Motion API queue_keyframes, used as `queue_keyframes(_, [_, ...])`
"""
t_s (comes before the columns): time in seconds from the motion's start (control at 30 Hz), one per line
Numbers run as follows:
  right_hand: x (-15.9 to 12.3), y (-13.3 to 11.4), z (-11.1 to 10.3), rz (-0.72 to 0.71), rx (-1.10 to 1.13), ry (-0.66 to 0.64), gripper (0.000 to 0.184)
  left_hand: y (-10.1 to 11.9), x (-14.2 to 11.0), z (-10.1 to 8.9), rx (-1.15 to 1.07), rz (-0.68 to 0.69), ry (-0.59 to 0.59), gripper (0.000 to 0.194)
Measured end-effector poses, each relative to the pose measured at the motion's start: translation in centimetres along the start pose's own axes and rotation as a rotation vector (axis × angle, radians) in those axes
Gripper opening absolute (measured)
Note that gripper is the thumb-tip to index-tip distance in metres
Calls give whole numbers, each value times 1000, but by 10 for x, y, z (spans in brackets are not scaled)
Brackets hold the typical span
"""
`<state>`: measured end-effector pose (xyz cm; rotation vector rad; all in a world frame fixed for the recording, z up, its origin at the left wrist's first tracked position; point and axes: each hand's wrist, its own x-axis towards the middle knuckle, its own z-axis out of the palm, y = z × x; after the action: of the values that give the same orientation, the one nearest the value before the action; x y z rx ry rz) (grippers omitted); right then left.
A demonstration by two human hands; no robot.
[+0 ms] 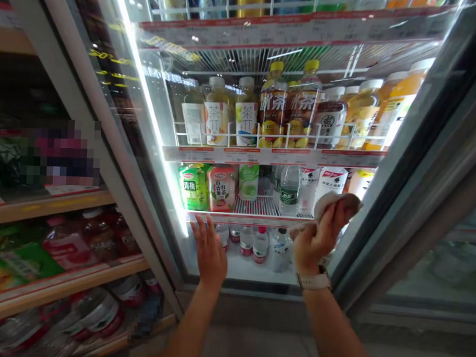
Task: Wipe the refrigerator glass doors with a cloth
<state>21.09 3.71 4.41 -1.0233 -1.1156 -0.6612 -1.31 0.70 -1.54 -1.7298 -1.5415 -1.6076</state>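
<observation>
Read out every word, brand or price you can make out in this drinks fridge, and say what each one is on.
"冰茶" on the amber plastic bottles with yellow caps
"茶π" on the pale plastic bottles with white caps
"青梅" on the green boxy drink container
"百香果红茶" on the pink boxy drink container
The white red-edged shelf price strip is too small to read.

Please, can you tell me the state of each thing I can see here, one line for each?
Left hand: open, fingers spread, at the glass.
Right hand: closed around the cloth.
Cloth: crumpled, held up.
Glass cooler door: apparently shut.
Light strip: lit.
Water bottle: upright, capped, on a wire shelf.
Wristwatch: strapped on the right wrist.
</observation>
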Motion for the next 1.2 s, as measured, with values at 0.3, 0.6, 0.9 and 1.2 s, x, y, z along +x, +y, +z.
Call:
queue_keyframes(0.3, [-85, -57, 13, -390, 237, -565, 71, 3, -1, 3, 17, -1, 22, 61])
queue_keyframes(0.6, [-29, -15, 2, -432, 208, -404, 62, 7, -2, 5, 1, -5, 36, 62])
queue_keyframes(0.9, [-8, -6, 4, 21, 11, -14, 65, 8, -5, 12, 6, -21, 65, 63])
queue_keyframes(1.2, [-93, -62, 15, -416, 226, -581, 62, 9, -4, 9, 1, -27, 54, 63])
